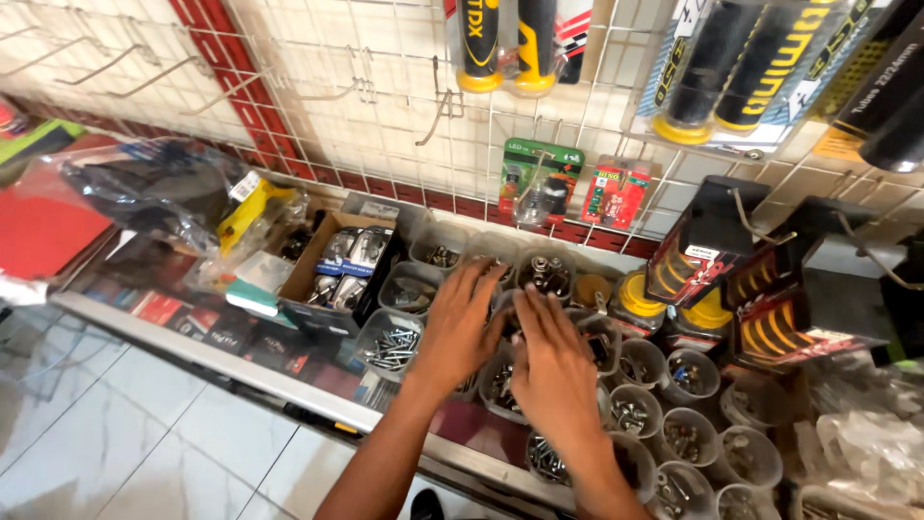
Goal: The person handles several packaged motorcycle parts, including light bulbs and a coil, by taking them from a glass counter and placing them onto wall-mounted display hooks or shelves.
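Left hand (460, 323) and right hand (551, 358) side by side, fingers spread flat over clear tubs of bolts (545, 273) just ahead; neither gripping.

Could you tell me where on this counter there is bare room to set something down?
Little. One dark bare strip lies along the counter's front edge, below both hands, left hand and right hand. Plastic cups of screws crowd the middle and right; the cardboard box and bags fill the left.
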